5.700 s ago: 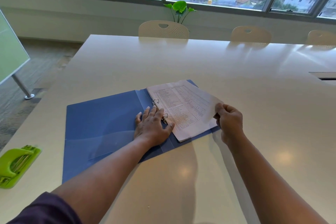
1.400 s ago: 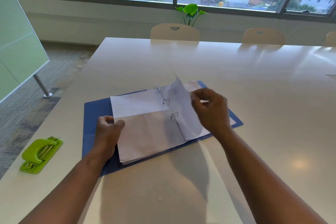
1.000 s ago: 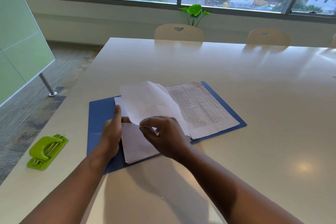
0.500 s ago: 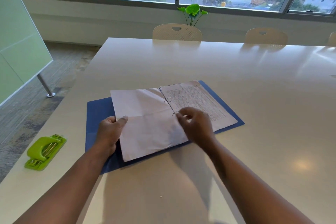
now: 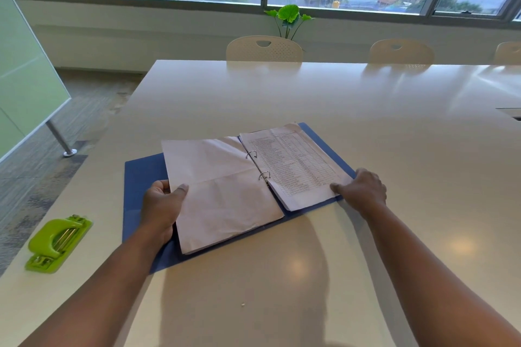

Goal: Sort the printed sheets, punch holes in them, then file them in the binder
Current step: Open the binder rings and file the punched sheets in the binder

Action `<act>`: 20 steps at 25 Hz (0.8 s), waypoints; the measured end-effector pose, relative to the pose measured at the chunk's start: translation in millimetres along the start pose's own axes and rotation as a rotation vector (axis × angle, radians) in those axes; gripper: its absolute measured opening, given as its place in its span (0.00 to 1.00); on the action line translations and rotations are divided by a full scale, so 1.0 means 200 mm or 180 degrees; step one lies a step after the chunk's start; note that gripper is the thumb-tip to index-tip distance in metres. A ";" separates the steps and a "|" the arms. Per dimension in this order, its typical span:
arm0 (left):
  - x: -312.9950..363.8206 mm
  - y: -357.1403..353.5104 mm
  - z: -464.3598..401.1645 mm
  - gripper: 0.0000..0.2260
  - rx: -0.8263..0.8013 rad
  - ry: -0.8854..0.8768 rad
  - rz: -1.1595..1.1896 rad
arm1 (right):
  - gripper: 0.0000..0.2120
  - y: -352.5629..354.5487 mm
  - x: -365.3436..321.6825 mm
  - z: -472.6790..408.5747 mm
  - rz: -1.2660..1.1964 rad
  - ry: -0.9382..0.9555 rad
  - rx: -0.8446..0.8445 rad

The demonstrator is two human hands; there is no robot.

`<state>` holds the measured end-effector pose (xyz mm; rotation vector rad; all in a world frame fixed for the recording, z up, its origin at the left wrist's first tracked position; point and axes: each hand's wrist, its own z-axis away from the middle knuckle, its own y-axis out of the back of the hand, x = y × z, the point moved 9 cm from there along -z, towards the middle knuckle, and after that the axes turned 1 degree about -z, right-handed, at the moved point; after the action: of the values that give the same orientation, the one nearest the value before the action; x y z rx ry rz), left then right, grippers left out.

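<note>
A blue binder [image 5: 141, 177] lies open on the white table. Two metal rings [image 5: 258, 166] stand at its spine with sheets on both sides. The left stack [image 5: 220, 191] shows blank backs. The right stack [image 5: 293, 166] shows a printed table. My left hand [image 5: 162, 205] grips the left edge of the left stack, thumb on top. My right hand [image 5: 362, 187] rests on the outer edge of the right stack, fingertips on the top sheet.
A green hole punch [image 5: 57, 242] sits near the table's left edge. Cream chairs [image 5: 263, 49] line the far side, with a potted plant [image 5: 289, 18] at the window. A frosted glass panel on a metal leg [image 5: 59, 139] stands left of the table.
My right hand has moved from the rings to the right stack's outer edge. The sheet turned over earlier lies flat on the left stack. My left hand keeps its hold.
</note>
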<state>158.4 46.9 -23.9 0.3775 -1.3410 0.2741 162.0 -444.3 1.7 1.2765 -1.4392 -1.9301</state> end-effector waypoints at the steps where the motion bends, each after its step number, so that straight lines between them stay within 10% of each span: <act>1: 0.00 0.00 0.00 0.07 0.0000 0.0007 -0.0004 | 0.30 0.00 0.00 -0.01 -0.0111 -0.0055 -0.0037; 10: 0.00 0.00 0.00 0.08 0.0009 -0.0004 -0.0054 | 0.04 0.09 -0.01 0.04 -0.0969 0.0002 0.0380; 20: 0.02 0.01 0.01 0.12 0.0080 -0.0066 -0.0186 | 0.05 0.30 -0.42 0.21 -0.2378 0.1107 0.0852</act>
<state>157.2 47.0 -20.2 0.4410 -1.3457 0.2391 156.9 -381.5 92.3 2.4000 -1.1514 -1.7986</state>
